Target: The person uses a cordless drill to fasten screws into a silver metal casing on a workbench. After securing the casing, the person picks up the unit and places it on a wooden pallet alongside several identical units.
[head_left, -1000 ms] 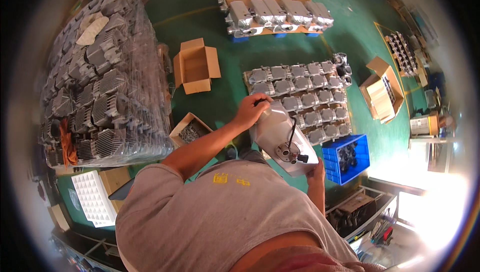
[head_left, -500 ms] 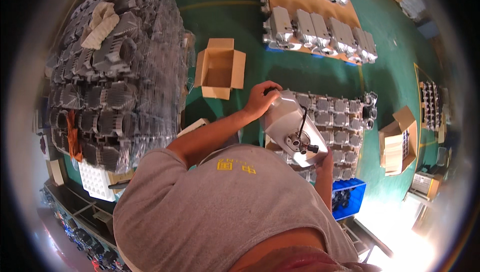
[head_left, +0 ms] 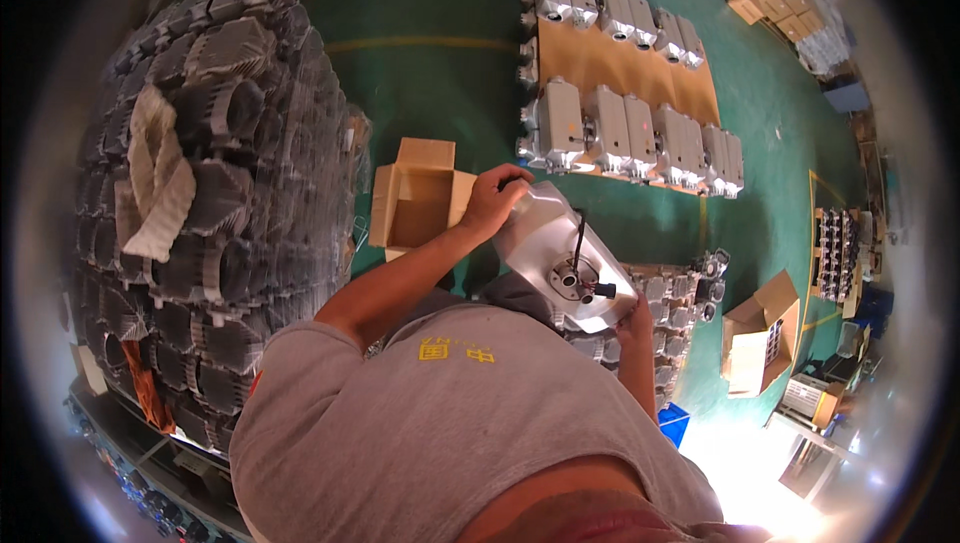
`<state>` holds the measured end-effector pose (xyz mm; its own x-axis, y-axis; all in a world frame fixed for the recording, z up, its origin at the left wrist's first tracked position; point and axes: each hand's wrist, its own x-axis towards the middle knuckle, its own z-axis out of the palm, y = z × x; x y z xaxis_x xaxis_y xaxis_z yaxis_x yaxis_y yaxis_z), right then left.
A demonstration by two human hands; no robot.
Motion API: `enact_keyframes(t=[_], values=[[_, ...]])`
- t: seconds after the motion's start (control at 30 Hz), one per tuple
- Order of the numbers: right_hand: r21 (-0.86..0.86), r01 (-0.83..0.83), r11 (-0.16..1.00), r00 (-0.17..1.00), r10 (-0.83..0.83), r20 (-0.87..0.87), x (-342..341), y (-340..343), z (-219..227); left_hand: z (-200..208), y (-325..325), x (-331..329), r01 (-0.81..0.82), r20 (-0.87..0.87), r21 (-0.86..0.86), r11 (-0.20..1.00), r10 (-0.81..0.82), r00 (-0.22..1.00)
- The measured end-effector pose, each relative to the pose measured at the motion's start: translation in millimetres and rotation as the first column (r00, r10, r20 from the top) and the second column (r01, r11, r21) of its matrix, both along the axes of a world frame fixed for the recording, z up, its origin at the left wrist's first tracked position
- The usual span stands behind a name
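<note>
A silver metal housing [head_left: 540, 233] is held in front of my chest, tilted, its smooth face up. On its lower end sits a round flange fitting [head_left: 572, 278] with a black cable [head_left: 579, 238] and a black connector [head_left: 604, 291]. My left hand [head_left: 498, 198] is closed round the upper left end. At the lower right end my right hand [head_left: 634, 321] grips the edge, with its fingers partly hidden under the housing. Below it lie rows of grey metal castings [head_left: 660, 293], partly covered by the housing and my arm.
On my left rises a tall stack of finned grey castings [head_left: 215, 263] with a cloth [head_left: 160, 178] on it. An open carton [head_left: 400, 205] stands ahead. Similar silver housings [head_left: 625, 133] line a pallet beyond. To the right are another carton [head_left: 745, 343] and a blue bin [head_left: 674, 425].
My view has shifted, so the far pallet and cartons sit lower in the picture. Both hands keep hold of the housing, which now appears slightly farther left.
</note>
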<state>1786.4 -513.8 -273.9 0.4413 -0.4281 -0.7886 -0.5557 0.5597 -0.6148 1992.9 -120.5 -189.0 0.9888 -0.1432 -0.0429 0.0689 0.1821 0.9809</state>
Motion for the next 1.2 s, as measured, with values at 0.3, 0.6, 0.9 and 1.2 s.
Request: enact_keyframes(t=[0.3,0.6,0.9,1.2], values=[[0.052,-0.032,0.998,0.997,0.028,0.068,213.0,-39.2,-47.0,-18.1,-38.3,172.9,-0.077,-0.090,0.040,0.996,0.080,0.993],[-0.240,-0.169,0.956,0.985,0.173,-0.006,410.2,-50.7,-28.8,-26.6,-36.7,297.2,-0.252,-0.021,0.036,0.967,0.253,0.967],[-0.267,-0.140,0.953,0.980,0.095,-0.177,551.4,10.6,-17.9,-54.7,1.4,459.0,-0.219,-0.142,-0.041,0.975,0.212,0.967],[-0.210,-0.014,0.978,0.989,-0.018,-0.149,681.1,96.6,3.5,-25.5,71.4,662.4,-0.015,-0.155,-0.034,0.999,0.010,0.988]])
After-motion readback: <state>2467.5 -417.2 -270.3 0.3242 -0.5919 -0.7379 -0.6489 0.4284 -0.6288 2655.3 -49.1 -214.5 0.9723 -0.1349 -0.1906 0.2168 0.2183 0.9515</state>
